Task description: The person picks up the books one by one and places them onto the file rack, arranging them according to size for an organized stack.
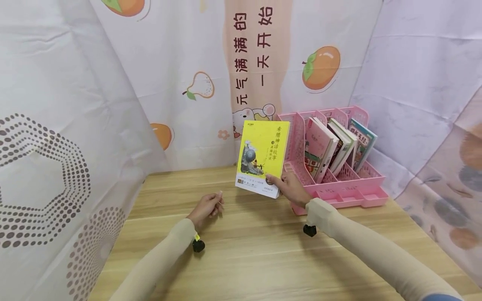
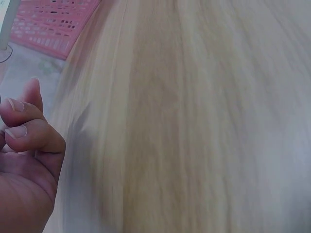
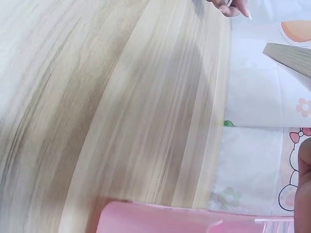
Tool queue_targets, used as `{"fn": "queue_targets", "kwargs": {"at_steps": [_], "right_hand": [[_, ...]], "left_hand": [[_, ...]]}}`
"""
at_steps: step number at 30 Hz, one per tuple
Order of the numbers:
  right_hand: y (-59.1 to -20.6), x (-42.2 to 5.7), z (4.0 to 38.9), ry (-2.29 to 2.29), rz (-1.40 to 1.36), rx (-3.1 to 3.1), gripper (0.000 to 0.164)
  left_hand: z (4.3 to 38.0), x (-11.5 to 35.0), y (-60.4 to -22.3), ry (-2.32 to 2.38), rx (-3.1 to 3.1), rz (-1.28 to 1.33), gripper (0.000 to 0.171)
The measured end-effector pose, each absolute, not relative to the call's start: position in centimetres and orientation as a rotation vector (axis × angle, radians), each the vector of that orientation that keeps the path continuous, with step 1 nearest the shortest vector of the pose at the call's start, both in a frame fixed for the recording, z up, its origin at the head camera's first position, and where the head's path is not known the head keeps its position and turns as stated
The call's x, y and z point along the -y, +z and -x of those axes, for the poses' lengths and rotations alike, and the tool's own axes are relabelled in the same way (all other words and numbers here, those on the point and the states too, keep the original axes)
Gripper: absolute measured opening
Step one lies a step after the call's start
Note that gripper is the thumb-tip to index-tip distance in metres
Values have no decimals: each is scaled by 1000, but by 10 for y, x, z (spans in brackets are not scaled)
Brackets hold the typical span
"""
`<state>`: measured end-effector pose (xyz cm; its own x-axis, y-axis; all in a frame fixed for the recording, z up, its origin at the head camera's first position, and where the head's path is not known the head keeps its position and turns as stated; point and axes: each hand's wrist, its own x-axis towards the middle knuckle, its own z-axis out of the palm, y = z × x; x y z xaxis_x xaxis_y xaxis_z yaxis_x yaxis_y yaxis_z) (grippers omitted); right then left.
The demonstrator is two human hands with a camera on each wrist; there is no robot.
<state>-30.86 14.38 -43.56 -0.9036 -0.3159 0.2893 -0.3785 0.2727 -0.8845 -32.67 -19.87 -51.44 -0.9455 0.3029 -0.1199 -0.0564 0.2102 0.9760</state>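
Note:
My right hand (image 1: 290,189) holds a yellow book (image 1: 262,156) by its lower right corner, thumb on the front cover. The book is raised and nearly upright, its cover facing me. Only the edge of its pages (image 3: 290,57) shows in the right wrist view, with part of the right hand (image 3: 303,187) at the border. My left hand (image 1: 208,207) is over the table, left of the book and apart from it. Its fingers (image 2: 36,133) are loosely curled in the left wrist view, and no object shows in them.
A pink file rack (image 1: 340,188) with slots stands at the back right, close behind the right hand. Several books lean in it, among them a pink book (image 1: 320,144) and a teal-edged book (image 1: 363,142). Printed curtains (image 1: 180,50) hang around the wooden table (image 1: 241,251).

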Motion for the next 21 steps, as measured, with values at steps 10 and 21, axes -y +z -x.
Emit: {"fn": "queue_targets", "kwargs": {"at_steps": [10,21], "right_hand": [[-425,-157,306,1613,-579,2401,45],[-423,-176,305,1499,-447,2408,52]], "left_hand": [[329,179,-516,1796,-2181,-283,56],[333,160,-516,1806,-2124,-337,55]]}}
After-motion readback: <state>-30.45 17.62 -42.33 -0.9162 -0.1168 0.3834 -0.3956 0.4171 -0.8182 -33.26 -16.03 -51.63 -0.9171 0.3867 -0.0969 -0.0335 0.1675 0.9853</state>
